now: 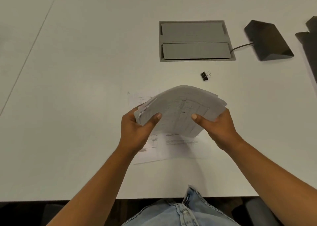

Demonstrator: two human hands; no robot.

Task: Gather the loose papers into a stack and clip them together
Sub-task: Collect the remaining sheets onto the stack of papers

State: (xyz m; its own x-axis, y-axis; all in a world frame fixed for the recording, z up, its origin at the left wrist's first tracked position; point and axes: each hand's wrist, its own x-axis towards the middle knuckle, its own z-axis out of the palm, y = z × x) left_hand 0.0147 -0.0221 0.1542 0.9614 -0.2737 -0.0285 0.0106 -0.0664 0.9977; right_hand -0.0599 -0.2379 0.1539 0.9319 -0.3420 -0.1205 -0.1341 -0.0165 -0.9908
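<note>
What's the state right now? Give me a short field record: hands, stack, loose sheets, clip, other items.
left hand: grips the left edge of the paper stack
right hand: grips the stack's right edge
stack: lifted off the white table, bowed, edges uneven
loose sheets: at least two lying flat on the table under the stack
binder clip: black, on the table beyond the stack, untouched
other items: grey cable hatch; dark wedge-shaped device with a cord

An office or meeting room: a wide white surface (77,88) with a grey flip-lid cable hatch (194,41) set in it beyond the fingers (155,118), a wired dark wedge-shaped device (267,40) beside it.
</note>
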